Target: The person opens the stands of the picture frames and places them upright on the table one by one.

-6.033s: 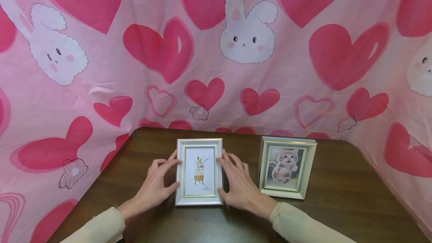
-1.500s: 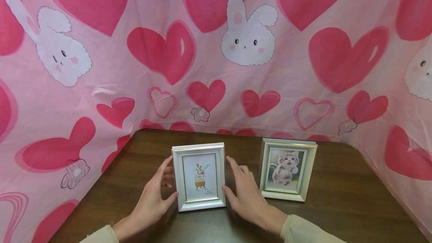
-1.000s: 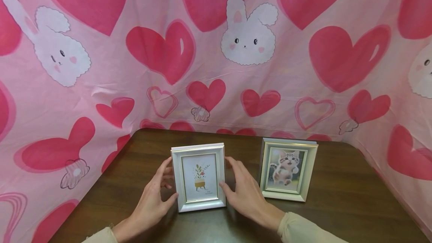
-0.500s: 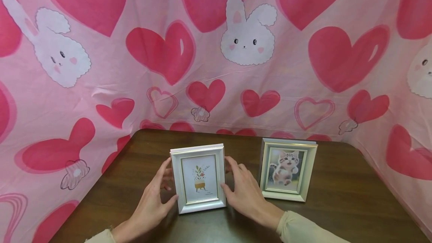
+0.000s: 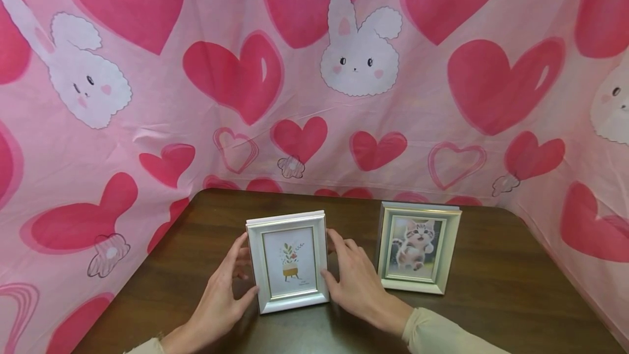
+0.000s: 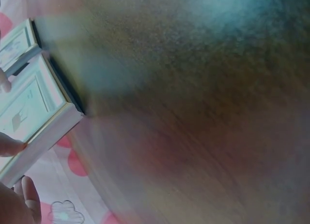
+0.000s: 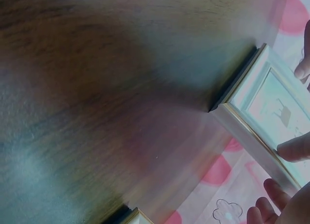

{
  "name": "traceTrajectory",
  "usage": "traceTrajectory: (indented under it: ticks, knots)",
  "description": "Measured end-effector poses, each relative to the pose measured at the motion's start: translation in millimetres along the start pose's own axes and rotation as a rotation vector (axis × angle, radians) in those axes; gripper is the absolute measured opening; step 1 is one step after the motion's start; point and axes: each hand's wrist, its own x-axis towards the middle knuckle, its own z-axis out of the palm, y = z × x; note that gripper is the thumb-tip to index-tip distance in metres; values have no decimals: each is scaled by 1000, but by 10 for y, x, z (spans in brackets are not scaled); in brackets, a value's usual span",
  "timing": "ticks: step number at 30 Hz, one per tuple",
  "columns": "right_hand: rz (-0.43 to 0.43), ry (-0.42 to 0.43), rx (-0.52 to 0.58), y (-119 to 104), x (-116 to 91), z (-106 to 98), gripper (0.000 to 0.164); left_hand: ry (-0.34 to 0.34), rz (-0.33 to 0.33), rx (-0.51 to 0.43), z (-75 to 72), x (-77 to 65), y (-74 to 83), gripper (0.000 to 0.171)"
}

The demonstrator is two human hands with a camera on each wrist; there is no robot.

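A white picture frame with a gold inner line stands upright on the dark wooden table, holding a print of a potted plant on legs. Its left side sits nearer me than its right. My left hand grips the left side, thumb at the front edge and fingers reaching behind. On the opposite side my right hand holds it likewise, its thumb on the front border in the right wrist view. Some fingertips are hidden behind the frame. To the right stands a second white-and-gold frame with a kitten picture.
The brown wooden table runs back to a pink cloth backdrop printed with hearts and rabbits, which also closes in both sides. The kitten frame stands close to my right hand and wrist.
Six seconds ago the plant frame faced me squarely. Since then it has come slightly nearer and turned, its left side swinging toward me. My right thumb has moved onto its front edge. The kitten frame stays put.
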Motion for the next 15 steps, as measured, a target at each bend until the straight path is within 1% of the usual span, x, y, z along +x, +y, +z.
traceTrajectory:
  ticks: [5,10,15]
  knots:
    - [-6,-1,-13,3,-2,13,88,7,14,2,5,-2,4,132]
    - [-13,-3,-25,4,-1,17,88,-1,1,0,4,-21,-2,130]
    - [-11,-10,-32,0,1,23,88,20,32,-8,12,-36,-3,129]
